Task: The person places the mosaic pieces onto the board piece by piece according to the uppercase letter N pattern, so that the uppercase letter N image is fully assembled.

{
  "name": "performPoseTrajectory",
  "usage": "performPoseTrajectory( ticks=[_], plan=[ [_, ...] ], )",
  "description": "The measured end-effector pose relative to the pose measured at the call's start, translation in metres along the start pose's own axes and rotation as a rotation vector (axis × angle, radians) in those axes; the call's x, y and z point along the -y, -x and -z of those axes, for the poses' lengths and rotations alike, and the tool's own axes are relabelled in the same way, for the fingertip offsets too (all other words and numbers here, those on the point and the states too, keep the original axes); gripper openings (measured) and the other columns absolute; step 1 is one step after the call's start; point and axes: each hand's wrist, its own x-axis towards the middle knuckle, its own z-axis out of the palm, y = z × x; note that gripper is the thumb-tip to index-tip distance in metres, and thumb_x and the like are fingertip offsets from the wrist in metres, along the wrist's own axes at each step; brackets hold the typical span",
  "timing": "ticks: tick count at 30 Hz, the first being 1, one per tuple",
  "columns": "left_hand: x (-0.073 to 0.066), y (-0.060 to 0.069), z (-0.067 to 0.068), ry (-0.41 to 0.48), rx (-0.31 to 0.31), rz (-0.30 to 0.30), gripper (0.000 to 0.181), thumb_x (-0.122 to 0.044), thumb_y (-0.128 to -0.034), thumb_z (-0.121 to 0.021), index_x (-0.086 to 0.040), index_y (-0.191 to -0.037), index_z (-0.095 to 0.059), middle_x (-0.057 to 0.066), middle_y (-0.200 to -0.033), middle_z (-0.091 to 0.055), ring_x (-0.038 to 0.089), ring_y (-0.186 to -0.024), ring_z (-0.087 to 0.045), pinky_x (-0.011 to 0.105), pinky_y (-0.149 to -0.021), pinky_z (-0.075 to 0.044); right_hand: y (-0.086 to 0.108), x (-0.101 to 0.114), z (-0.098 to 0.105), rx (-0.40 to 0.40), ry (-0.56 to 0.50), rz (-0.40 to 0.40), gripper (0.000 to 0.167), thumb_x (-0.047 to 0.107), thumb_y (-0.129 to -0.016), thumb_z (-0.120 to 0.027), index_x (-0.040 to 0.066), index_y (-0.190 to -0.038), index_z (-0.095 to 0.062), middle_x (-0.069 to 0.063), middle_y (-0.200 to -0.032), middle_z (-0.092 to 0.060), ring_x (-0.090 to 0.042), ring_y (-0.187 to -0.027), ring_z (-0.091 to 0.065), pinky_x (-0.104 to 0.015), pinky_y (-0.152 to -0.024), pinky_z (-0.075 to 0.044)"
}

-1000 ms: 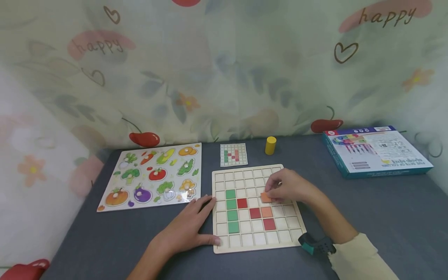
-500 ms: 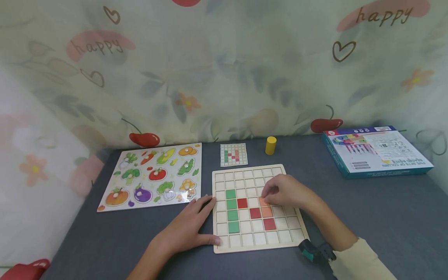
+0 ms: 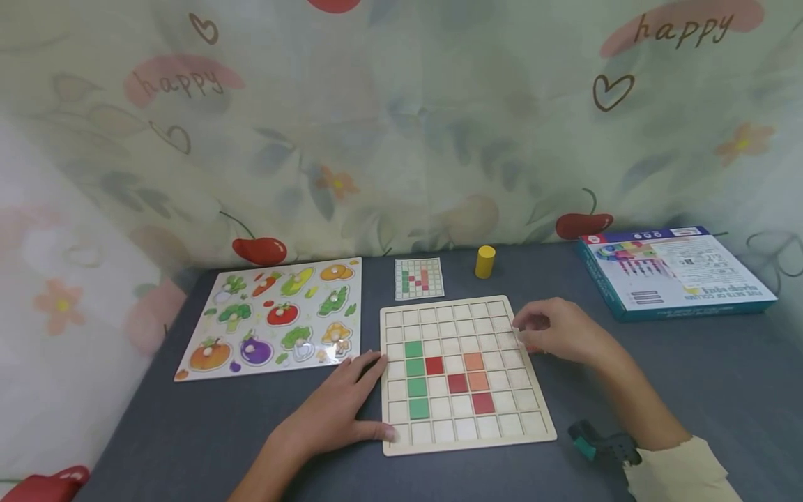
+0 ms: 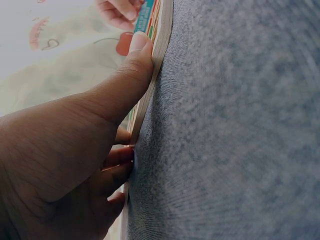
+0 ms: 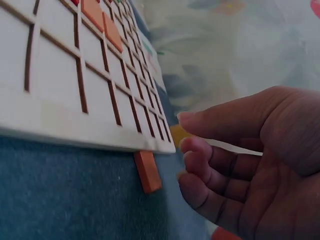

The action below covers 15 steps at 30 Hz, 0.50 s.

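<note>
A wooden grid board [image 3: 467, 373] lies on the dark table. It holds several green tiles [image 3: 417, 386] in a column, red tiles [image 3: 458, 383] on a diagonal and two orange tiles [image 3: 478, 381]. Thumb and fingers of my left hand [image 3: 332, 401] rest against the board's left edge, the thumb near its lower left corner. At the right edge hovers my right hand [image 3: 564, 331], fingers loosely bent with nothing between them. In the right wrist view, a loose orange tile [image 5: 148, 172] lies on the table beside the board, near the fingertips. The hand partly hides that spot in the head view.
Behind the board lie a small pattern card [image 3: 419, 278] and an upright yellow cylinder [image 3: 485, 262]. A vegetable puzzle board [image 3: 270, 317] is at the left, a flat game box [image 3: 677, 272] at the back right. A patterned cloth [image 3: 401, 139] hangs behind the table.
My right hand has let go of an orange tile, now in a square above the other orange one, and moved right to the board's edge. The left hand has stayed put.
</note>
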Motion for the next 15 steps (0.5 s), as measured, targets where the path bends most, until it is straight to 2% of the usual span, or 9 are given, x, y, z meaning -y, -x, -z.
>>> performPoseTrajectory(
  ticks=[4, 7, 11, 15],
  plan=[
    [-0.001, 0.001, 0.000, 0.002, -0.001, 0.002, 0.107, -0.076, -0.0797, -0.064, -0.013, -0.159, -0.030, 0.009, -0.160, -0.029, 0.033, -0.146, -0.027, 0.055, -0.116, -0.026, 0.000, -0.013, 0.005, -0.004, 0.032, -0.013, 0.024, 0.016, -0.087, -0.076, 0.002, -0.106, -0.072, -0.002, -0.077, -0.058, -0.018, -0.068, -0.053, -0.034, -0.060, -0.045],
    [0.000, 0.001, -0.001, 0.004, -0.001, 0.000, 0.107, -0.075, -0.0799, -0.064, -0.013, -0.159, -0.030, 0.009, -0.160, -0.029, 0.033, -0.146, -0.027, 0.054, -0.116, -0.024, 0.002, -0.019, 0.006, 0.034, 0.060, -0.009, 0.028, 0.018, -0.086, -0.079, 0.002, -0.107, -0.070, -0.001, -0.077, -0.057, -0.017, -0.067, -0.052, -0.034, -0.059, -0.043],
    [0.000, 0.001, -0.001, 0.003, 0.003, 0.001, 0.107, -0.076, -0.0798, -0.063, -0.013, -0.160, -0.029, 0.010, -0.160, -0.028, 0.033, -0.146, -0.027, 0.054, -0.117, -0.023, 0.001, -0.024, 0.003, 0.061, 0.043, -0.003, 0.021, 0.015, -0.084, -0.079, 0.005, -0.099, -0.069, -0.001, -0.076, -0.055, -0.017, -0.067, -0.051, -0.033, -0.059, -0.042],
    [0.000, 0.000, -0.001, 0.001, 0.003, 0.000, 0.107, -0.076, -0.0798, -0.063, -0.013, -0.160, -0.029, 0.009, -0.160, -0.028, 0.032, -0.146, -0.027, 0.054, -0.117, -0.022, 0.000, -0.028, 0.000, 0.035, 0.026, -0.004, 0.016, 0.014, -0.084, -0.080, 0.008, -0.090, -0.067, -0.001, -0.075, -0.054, -0.018, -0.069, -0.050, -0.034, -0.059, -0.041]
  ],
)
